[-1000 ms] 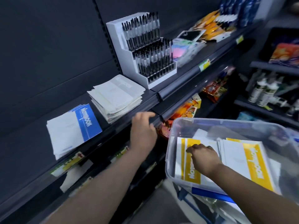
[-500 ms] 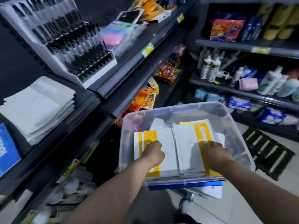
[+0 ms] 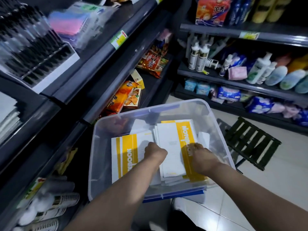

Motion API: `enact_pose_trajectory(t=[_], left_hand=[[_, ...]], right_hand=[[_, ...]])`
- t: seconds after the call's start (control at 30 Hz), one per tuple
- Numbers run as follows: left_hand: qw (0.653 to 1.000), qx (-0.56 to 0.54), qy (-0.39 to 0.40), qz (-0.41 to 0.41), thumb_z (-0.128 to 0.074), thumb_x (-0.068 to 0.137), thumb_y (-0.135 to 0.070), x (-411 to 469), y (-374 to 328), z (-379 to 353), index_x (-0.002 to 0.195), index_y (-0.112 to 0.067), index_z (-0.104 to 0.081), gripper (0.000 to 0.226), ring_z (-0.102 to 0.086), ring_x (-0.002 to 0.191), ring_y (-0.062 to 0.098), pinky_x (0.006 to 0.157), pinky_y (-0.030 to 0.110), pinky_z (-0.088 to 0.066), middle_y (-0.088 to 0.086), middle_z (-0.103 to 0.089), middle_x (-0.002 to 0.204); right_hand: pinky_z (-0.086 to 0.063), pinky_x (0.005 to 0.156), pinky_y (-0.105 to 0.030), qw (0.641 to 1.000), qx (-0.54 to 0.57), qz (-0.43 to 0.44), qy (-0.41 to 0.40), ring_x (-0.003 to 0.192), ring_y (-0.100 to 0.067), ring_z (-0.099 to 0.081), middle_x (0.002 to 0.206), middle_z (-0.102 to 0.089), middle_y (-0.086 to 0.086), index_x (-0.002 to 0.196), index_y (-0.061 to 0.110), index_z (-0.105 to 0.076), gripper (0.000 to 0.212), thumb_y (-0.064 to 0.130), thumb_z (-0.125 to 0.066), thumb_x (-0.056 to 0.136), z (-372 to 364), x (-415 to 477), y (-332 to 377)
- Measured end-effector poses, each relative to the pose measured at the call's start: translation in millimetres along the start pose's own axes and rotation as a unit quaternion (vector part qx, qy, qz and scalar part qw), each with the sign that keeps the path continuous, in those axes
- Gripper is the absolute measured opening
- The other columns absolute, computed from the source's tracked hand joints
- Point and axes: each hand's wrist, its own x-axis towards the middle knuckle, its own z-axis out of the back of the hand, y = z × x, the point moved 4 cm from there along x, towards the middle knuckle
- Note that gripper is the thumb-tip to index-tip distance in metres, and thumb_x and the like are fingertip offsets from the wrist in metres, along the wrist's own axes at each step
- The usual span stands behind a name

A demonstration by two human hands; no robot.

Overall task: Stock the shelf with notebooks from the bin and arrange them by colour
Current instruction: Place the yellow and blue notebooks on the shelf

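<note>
Left hand (image 3: 155, 153): inside the bin, fingers curled down over the inner edge of the right stack (image 3: 170, 147) of yellow-banded notebooks, apparently gripping it.
Right hand (image 3: 202, 158): lies on that stack's yellow band; whether its fingers hook the outer edge cannot be told.
Left stack (image 3: 126, 155): same yellow colour, just beside the first and touching it.
Step in hand: judged a two-handed lift; both edges should be squared and clamped so that the covers do not fan out.
Bin (image 3: 150, 109): clear-walled, its rim to be cleared on lifting.
Folding stool (image 3: 251, 144): on the floor at right, apart from the path.
Shelf (image 3: 33, 117): at left, bearing white notebooks (image 3: 6, 112).
Pen display (image 3: 33, 52): farther along the shelf, limiting the room there.
</note>
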Motion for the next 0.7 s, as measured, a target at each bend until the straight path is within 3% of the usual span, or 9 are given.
enact_pose_trajectory(t=[0.07,0.17,0.3,0.37,0.53,0.7], left_hand=[[1.0,-0.01,-0.012,-0.005,-0.063,0.061,-0.023,-3.6,-2.0,0.8,0.113,-0.009,-0.056,0.054,-0.067,0.094,0.029,0.08,0.038,-0.059,0.009,-0.066,0.111],[0.999,-0.008,-0.021,-0.022,-0.065,0.078,-0.019,-18.8,-10.1,5.5,0.118,-0.008,-0.045,0.046,-0.064,0.1,0.032,0.083,0.039,-0.055,0.01,-0.062,0.114],[0.998,-0.007,-0.044,-0.049,-0.058,0.087,-0.013,-20.4,-4.9,23.9,0.128,-0.005,-0.039,0.046,-0.063,0.1,0.032,0.08,0.037,-0.055,0.012,-0.062,0.118],[0.994,-0.012,-0.08,-0.076,-0.052,0.088,-0.013,-20.3,2.6,46.7,0.128,-0.013,-0.039,0.042,-0.064,0.095,0.031,0.073,0.036,-0.054,0.008,-0.063,0.115],[0.975,-0.133,-0.147,-0.105,-0.047,0.089,0.001,-30.3,25.5,108.5,0.11,-0.017,-0.038,0.03,-0.055,0.072,0.02,0.059,0.031,-0.043,0.008,-0.058,0.091],[0.972,-0.124,-0.164,-0.115,-0.044,0.093,-0.001,-43.8,38.0,131.5,0.124,-0.017,-0.037,0.036,-0.052,0.076,0.008,0.061,0.027,-0.043,0.002,-0.055,0.101]], right_hand=[[-0.038,0.104,-0.037,1.0,0.01,0.006,0.002,0.127,-0.032,-0.044,0.149,-0.025,-0.009,0.148,0.019,-0.02,0.065,0.013,-0.043,0.088,-1.5,-0.1,1.5],[-0.039,0.103,-0.037,1.0,0.019,0.014,0.001,0.127,-0.032,-0.044,0.149,-0.026,-0.008,0.148,0.019,-0.019,0.065,0.012,-0.043,0.088,-1.6,0.5,2.6],[-0.043,0.099,-0.039,0.999,0.023,0.024,-0.026,0.125,-0.031,-0.046,0.151,-0.028,-0.006,0.15,0.018,-0.014,0.068,0.01,-0.042,0.088,2.7,0.6,3.4],[-0.041,0.099,-0.039,0.999,-0.001,0.012,-0.03,0.127,-0.03,-0.043,0.152,-0.025,-0.007,0.151,0.014,-0.01,0.068,0.011,-0.04,0.091,3.6,0.7,4.8],[-0.038,0.099,-0.041,1.0,-0.014,-0.017,-0.015,0.127,-0.031,-0.04,0.149,-0.027,-0.01,0.149,0.01,-0.012,0.066,0.011,-0.04,0.09,-2.6,2.0,13.6],[-0.036,0.104,-0.043,0.993,0.073,-0.092,-0.012,0.13,-0.036,-0.035,0.145,-0.026,-0.018,0.147,0.006,-0.007,0.069,0.016,-0.045,0.09,-7.8,6.4,23.6]])
